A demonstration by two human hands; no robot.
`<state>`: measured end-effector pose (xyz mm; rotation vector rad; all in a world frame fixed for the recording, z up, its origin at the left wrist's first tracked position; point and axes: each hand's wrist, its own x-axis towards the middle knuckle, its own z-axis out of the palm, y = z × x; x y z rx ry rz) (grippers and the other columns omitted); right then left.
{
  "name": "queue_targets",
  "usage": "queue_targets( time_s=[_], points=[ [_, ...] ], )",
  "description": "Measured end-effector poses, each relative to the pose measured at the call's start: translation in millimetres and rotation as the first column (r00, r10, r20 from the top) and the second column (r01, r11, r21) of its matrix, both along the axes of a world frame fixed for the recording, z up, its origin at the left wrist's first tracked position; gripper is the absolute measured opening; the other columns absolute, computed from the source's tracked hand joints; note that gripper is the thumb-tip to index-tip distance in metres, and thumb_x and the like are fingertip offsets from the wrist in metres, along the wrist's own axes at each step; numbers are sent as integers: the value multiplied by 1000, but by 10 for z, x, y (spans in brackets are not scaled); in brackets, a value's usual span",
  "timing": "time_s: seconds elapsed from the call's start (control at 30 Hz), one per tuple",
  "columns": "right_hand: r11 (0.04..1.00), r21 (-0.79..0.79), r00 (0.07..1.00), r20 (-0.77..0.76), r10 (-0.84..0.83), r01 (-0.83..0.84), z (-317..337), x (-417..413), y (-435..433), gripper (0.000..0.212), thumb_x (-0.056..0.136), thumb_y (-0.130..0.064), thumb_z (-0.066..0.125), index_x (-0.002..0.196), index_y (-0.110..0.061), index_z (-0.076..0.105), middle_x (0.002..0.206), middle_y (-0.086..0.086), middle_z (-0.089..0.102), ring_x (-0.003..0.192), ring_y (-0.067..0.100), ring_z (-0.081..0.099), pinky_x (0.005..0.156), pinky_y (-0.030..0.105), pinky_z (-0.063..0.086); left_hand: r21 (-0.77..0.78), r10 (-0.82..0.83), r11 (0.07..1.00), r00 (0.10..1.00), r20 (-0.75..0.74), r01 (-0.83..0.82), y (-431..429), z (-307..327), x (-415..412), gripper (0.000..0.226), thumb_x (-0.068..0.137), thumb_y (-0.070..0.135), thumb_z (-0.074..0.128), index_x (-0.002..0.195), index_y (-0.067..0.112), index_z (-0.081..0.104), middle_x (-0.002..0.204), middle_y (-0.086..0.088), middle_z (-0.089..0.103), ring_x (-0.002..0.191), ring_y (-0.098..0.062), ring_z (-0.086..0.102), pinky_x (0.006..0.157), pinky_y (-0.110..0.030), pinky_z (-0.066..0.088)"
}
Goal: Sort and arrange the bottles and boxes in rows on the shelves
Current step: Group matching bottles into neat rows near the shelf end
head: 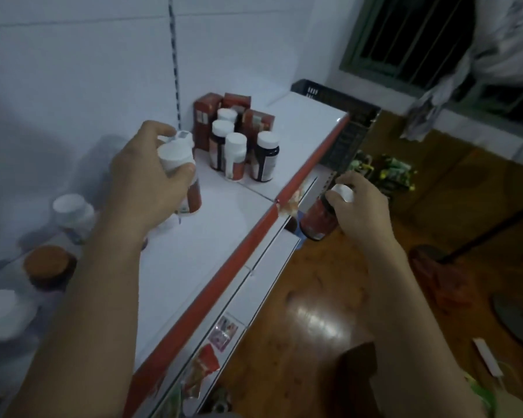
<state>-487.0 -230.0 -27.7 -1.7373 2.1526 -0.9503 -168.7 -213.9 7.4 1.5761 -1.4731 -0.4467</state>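
The left hand [151,179], centre left of the frame, is curled round a white-capped bottle [192,193] with a red label. It holds the bottle upright low over the white shelf [194,282]. I cannot tell whether the base touches the shelf. A second white cap [182,137] shows just behind the first, against the fingers. I cannot tell whether it belongs to another bottle in the same grip.

The right hand [361,206], centre right, grips a dark bottle [316,220] from above by its white cap. This bottle also has a red label, is tilted, and hangs out past the shelf's red front edge [248,245], above the wooden floor [314,327].

At the back of the shelf, upper middle of the frame, 3 red boxes [206,116] stand upright near the wall. In front of them, 4 white-capped bottles [235,158] stand close together. The rightmost has a dark body and a red and white label.

Along the left edge, blurred, stand a white-lidded jar [73,212], a brown-lidded jar [49,267] and another white lid [3,312].
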Motion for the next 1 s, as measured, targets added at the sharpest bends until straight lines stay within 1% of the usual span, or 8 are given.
queue_targets(
  time_s=[0.13,0.3,0.43,0.57,0.7,0.77,0.87,1.0],
  points=[
    [994,-45,988,126,-91,97,-77,-177,-460,32,96,-40,62,126,-29,58,126,6,59,103,19,53,84,36,50,20,18,1000,999,40,-19,-598,70,-146,44,86,30,74,126,32,55,125,2,64,108,-26,61,91,-44,51],
    [968,-225,957,288,-39,107,-17,-102,-1204,29,91,-35,71,117,-30,59,110,-8,61,94,8,60,75,22,50,31,105,994,993,52,-107,-1059,119,-112,39,88,27,74,123,31,58,115,9,61,99,-20,59,81,-32,44],
    [967,-252,926,372,62,36,6,6,-1899,38,87,-42,75,119,-37,55,106,-16,58,88,2,61,69,18,53,-31,181,983,979,94,-179,-1245,194,-112,41,88,26,76,125,29,58,114,13,59,93,-11,55,67,-10,37],
    [968,-211,924,325,202,-138,-20,57,-2596,40,84,-46,76,117,-41,53,95,-33,49,88,1,59,75,26,56,-134,248,962,967,53,-240,-1451,316,-247,39,88,30,77,122,29,60,113,12,62,92,-14,59,72,-18,43],
    [884,-45,865,190,465,-465,-63,-6,-3180,40,82,-48,78,115,-36,58,93,-21,56,83,6,59,65,18,46,-193,317,930,948,-3,-312,-1717,302,-567,35,88,34,74,119,27,60,107,16,63,91,-10,61,73,-19,47],
    [806,47,796,201,571,-590,-60,-73,-3455,34,85,-53,74,111,-34,62,93,-18,61,81,3,61,63,19,45,-186,356,919,935,7,-348,-1886,263,-792,36,87,35,72,120,27,59,114,12,63,96,-14,62,77,-23,49],
    [786,3,755,280,592,-618,-53,-116,-3817,29,93,-54,63,108,-31,69,95,-14,69,85,0,64,66,20,45,-184,406,898,914,-3,-400,-2068,262,-1067,38,84,40,69,120,29,59,114,18,62,96,-11,60,77,-30,50],
    [742,-5,719,243,651,-670,-88,-140,-4488,22,96,-39,60,113,-27,67,102,-11,68,94,3,64,69,18,42,-229,448,863,892,-66,-450,-2418,318,-1506,33,87,30,67,119,28,58,111,22,61,90,1,57,73,-15,48]
  ],
)
